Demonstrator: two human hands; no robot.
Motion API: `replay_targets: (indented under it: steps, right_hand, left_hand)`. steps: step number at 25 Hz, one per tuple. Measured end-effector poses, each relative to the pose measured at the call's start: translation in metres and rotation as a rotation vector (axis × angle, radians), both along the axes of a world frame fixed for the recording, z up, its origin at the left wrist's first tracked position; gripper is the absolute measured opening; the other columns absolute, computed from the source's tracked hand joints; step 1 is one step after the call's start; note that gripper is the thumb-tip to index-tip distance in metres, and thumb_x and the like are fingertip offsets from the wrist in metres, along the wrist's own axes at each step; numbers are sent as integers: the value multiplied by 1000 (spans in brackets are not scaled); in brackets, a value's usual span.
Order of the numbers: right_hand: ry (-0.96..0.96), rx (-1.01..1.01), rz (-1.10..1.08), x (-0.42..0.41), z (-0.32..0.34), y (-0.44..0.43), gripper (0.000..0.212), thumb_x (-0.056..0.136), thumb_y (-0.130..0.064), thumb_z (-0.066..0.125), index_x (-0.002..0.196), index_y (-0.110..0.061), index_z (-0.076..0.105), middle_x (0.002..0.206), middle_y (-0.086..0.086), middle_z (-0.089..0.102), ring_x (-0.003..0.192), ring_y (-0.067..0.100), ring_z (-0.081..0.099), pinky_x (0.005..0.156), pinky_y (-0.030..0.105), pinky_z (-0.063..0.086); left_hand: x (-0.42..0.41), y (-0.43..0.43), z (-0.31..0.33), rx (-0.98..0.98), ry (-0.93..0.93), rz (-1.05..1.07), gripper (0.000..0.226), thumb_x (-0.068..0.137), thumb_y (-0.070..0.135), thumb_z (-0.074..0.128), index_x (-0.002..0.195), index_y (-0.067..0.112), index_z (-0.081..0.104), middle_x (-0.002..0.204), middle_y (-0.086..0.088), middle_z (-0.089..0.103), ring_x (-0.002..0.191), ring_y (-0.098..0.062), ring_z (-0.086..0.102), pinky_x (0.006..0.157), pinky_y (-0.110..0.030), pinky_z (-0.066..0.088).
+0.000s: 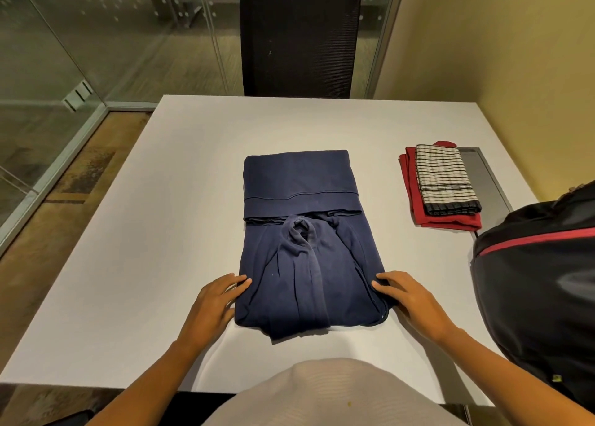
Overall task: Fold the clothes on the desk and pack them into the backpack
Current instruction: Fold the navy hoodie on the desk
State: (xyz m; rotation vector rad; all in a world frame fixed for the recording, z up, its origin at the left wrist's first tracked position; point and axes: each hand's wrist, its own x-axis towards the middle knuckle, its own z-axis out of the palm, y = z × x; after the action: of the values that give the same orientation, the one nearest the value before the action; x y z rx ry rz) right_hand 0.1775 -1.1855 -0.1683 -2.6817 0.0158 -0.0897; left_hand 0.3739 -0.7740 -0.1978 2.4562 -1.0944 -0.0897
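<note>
The flat white desk top [180, 200] runs wide outward of the left hand [212, 300] and beyond both sets of fingertips. Outward of the right hand [409, 297], a black fabric backpack with a red stripe [541, 280] crowds the edge. Between the fingers lies the folded navy-blue sweatshirt [302, 248]. Both hands' straight fingers (gripping nothing) touch its near side edges. Its far hem is folded over, with the sleeves down the middle.

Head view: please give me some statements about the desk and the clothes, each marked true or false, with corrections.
1. The navy garment lies partly folded on the desk. True.
2. The left hand and the right hand touch its near corners. True.
3. The checked cloth lies under the red garment. False: it lies on top.
4. The backpack is at the desk's left side. False: it is at the right.
</note>
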Motion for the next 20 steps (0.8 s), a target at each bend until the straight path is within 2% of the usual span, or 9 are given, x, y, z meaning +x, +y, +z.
replay_targets:
  steps: [3,5,7,10,13,15,17,18,20]
  right_hand:
    - [-67,33,-15,22,6,0,29,89,-7,60,112,-23,69,120,-6,61,111,11,54,94,18,42]
    - [-115,100,-1,33,9,-2,30,86,-2,58,104,-25,66,106,-8,66,99,10,60,90,26,46]
    - [-94,179,-70,45,20,-4,34,89,5,57,101,-26,63,98,-9,67,90,8,63,88,25,48]
    - [-84,314,-155,72,47,-1,31,92,4,55,100,-26,61,96,-13,67,84,6,65,77,15,49]
    - [-210,432,-206,119,77,-8,16,93,-5,52,98,-16,62,93,-11,67,85,6,64,73,16,50]
    - [-287,506,-286,160,94,-21,10,95,-8,53,100,-11,61,89,-5,66,80,5,62,71,16,47]
    - [-298,584,-395,206,104,-36,8,97,-11,55,103,-10,60,79,7,62,67,11,55,62,20,43]
    - [-275,629,-450,230,104,-43,8,97,-14,55,105,-12,58,73,10,58,61,11,51,58,20,40]
    - [-180,738,-551,276,95,-57,12,98,-20,55,109,-16,53,74,5,60,59,7,52,52,16,40]
  left_hand:
    - [0,-6,2,-28,-19,40,55,83,11,72,134,22,57,131,1,59,118,-19,56,99,-33,47]
    - [0,-15,11,-144,21,114,30,95,30,53,122,22,66,121,3,63,113,-13,56,102,-25,42]
    - [6,-30,24,-249,85,215,44,97,44,38,107,17,72,111,1,67,107,-14,56,99,-17,38]
    - [30,-60,56,-333,192,324,27,93,24,48,97,12,71,98,0,69,94,-15,62,87,-25,48]
    - [63,-94,96,-504,302,434,17,94,4,54,95,11,70,86,2,67,77,-8,62,70,-17,51]
    - [93,-116,118,-597,349,580,14,94,8,56,92,10,69,83,-1,67,72,-8,59,63,-9,45]
    - [130,-138,132,-638,388,707,14,94,15,57,94,11,71,84,1,67,71,-6,57,59,-4,41]
    - [152,-148,132,-644,413,758,15,94,19,58,96,12,72,87,2,67,74,-7,58,60,-4,41]
    - [195,-167,126,-598,448,855,19,94,25,58,94,12,72,88,1,67,77,-14,59,65,-15,43]
